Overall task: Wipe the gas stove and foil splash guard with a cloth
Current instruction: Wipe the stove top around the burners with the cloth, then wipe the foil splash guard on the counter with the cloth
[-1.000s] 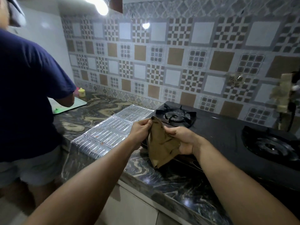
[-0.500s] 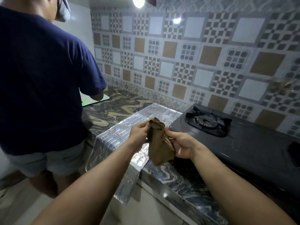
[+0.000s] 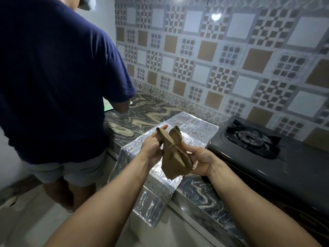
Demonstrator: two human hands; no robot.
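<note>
A: While both hands hold it in the air, is the cloth (image 3: pixel 175 154) gripped?

B: Yes. The left hand (image 3: pixel 153 148) pinches its upper corner, and the right hand (image 3: pixel 199 160) closes on its bunched middle. It looks soft, light and limp, so better fold it into a pad. Under the grip lies the foil splash guard (image 3: pixel 188 129) on the surface (image 3: pixel 142 114); the gas stove (image 3: pixel 267 157) is to the right.

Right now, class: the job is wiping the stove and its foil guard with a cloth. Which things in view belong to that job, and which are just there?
Belong to the job:
brown cloth, held by left hand and right hand
gas stove
foil splash guard, lying flat

Just there:
marbled counter
green board
patterned wall tiles
another person
</note>
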